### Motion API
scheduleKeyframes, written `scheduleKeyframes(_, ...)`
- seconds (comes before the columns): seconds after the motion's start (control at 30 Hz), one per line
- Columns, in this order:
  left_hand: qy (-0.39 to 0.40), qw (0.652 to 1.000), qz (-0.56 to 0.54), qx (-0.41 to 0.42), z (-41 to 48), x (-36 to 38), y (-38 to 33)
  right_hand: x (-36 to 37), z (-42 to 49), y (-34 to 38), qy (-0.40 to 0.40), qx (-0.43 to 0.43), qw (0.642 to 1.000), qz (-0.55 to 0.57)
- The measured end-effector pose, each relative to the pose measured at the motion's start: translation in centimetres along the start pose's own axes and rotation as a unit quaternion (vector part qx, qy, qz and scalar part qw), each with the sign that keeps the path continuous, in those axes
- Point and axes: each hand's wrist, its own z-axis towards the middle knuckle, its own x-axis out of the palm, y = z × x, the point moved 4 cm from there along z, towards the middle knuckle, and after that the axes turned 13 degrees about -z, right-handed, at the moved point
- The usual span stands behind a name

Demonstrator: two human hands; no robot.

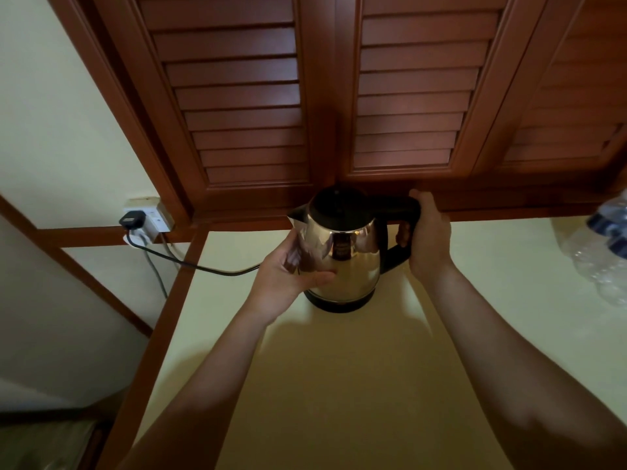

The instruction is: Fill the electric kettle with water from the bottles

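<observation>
A shiny steel electric kettle (349,256) with a black lid, handle and base stands on the pale counter (339,385) near the back. My right hand (429,232) grips its black handle on the right side. My left hand (288,269) cups the steel body below the spout, thumb across the front. The lid is down. Clear plastic water bottles (604,245) with dark blue labels lie at the far right edge, partly cut off.
A black cord (190,264) runs from the kettle's left to a plug in a wall socket (146,218). Brown louvred cupboard doors (322,96) hang right behind the kettle. A wooden rim borders the counter's left side.
</observation>
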Motion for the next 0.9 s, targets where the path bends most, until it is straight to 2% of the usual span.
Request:
scheduleKeyframes(0.1, 0.001, 1.000, 0.001, 0.000, -0.2, 0.0, 0.4, -0.2, -0.4, 0.9, -0.037, -0.049, 0.995, -0.076)
scheduleKeyframes(0.17, -0.004, 1.000, 0.004, 0.003, -0.3, 0.0, 0.8, 0.1, -1.0, 1.4, -0.021, -0.074, 0.992, -0.098)
scheduleKeyframes(0.43, -0.021, 0.999, 0.025, 0.006, 0.1, -0.7, 1.7, 0.3, -1.1, 1.7, 0.027, -0.021, 0.997, -0.072)
scheduleKeyframes(0.6, -0.027, 0.999, 0.022, 0.003, 0.4, -1.2, 1.9, 0.7, -0.9, 1.8, 0.032, -0.024, 0.993, -0.110)
scheduleKeyframes(0.7, -0.025, 0.998, 0.057, 0.001, 0.2, -1.1, 1.6, 0.5, -0.7, 2.0, 0.036, -0.025, 0.991, -0.130)
scheduleKeyframes(0.8, -0.103, 0.988, 0.116, 0.017, -1.8, -0.7, 1.4, -0.7, -2.7, 1.4, 0.025, -0.051, 0.980, -0.190)
scheduleKeyframes(0.9, -0.185, 0.970, 0.160, -0.004, -7.7, -0.2, 1.4, -3.8, -7.9, -0.7, 0.004, -0.085, 0.970, -0.227)
